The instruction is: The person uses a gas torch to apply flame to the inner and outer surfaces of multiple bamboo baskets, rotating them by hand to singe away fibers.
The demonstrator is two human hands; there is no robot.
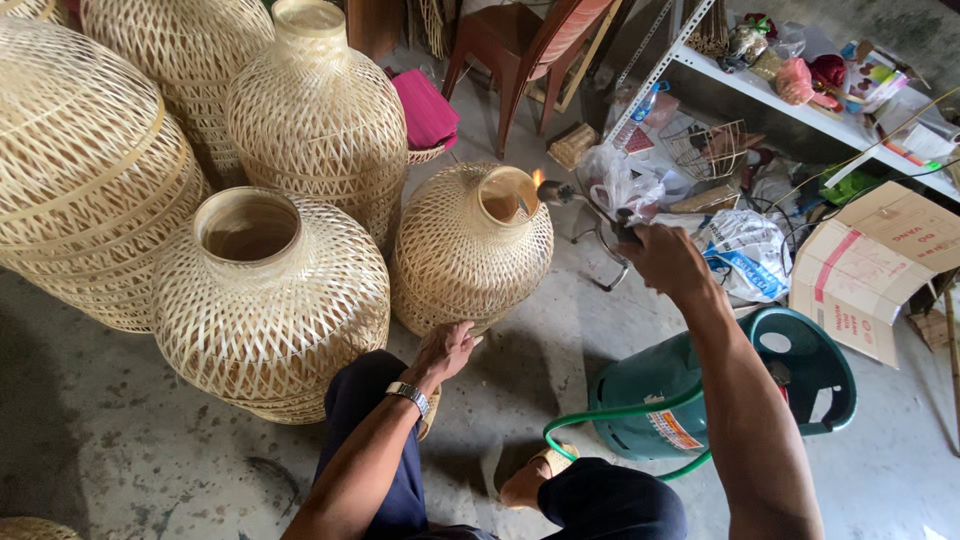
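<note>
The grey concrete floor (120, 440) carries everything here. Take the small pale woven bamboo lantern basket with the open round neck (465, 250) as the landmark: it stands tilted on the floor in the middle of the scene.

To its left rises a cluster of bigger woven bamboo baskets (100, 170), stacked close and touching one another; the nearest of them, a round-bellied basket with a wide solid rim (265, 300), sits just beside the landmark. Right of the landmark and lower down lies a green gas cylinder with a ring handle (720, 385), and a green rubber hose (620, 415) loops from it across the person's knee. Farther right, a folded brown cardboard box (870, 265) leans near a white metal shelf (790, 105) crowded with odds and ends. Behind the landmark stands a red-brown plastic chair (520, 45).

The person sits low, dark trousers drawn up. The left hand (445, 350) rests against the landmark's lower wall, fingers spread and pressed to the weave, steadying it. The right hand (665, 260) is wrapped tight around the grip of a metal gas torch (590, 205). The torch's nozzle points at the landmark's neck, and a small orange flame (538, 178) burns right at the rim.
</note>
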